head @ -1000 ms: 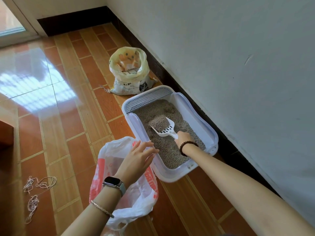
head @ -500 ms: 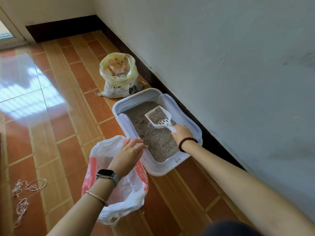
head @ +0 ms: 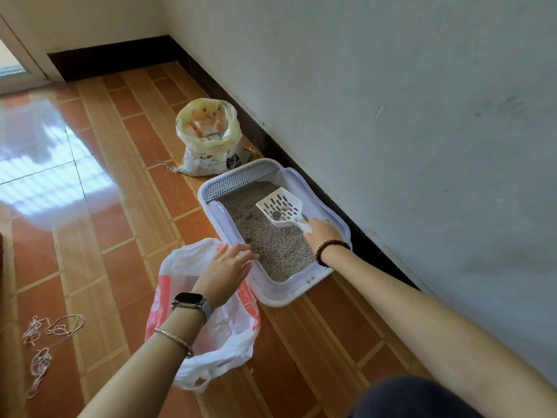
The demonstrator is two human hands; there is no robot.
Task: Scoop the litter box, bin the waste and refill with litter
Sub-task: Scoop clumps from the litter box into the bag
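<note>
My right hand (head: 321, 233) grips the scoop (head: 280, 206) by its handle, raised over the litter box (head: 280, 292) with a few clumps caught in it. I'd shake it gently there, then carry it level to the plastic bag (head: 211, 342) just beside the box's near corner. My left hand (head: 226, 270), fingers straight, hovers at the bag's mouth and should spread it. The litter sack (head: 211, 137) stands beyond the box's far end, out of the way.

scoop (head: 278, 206) lifted higher, now nearly emptied
</note>
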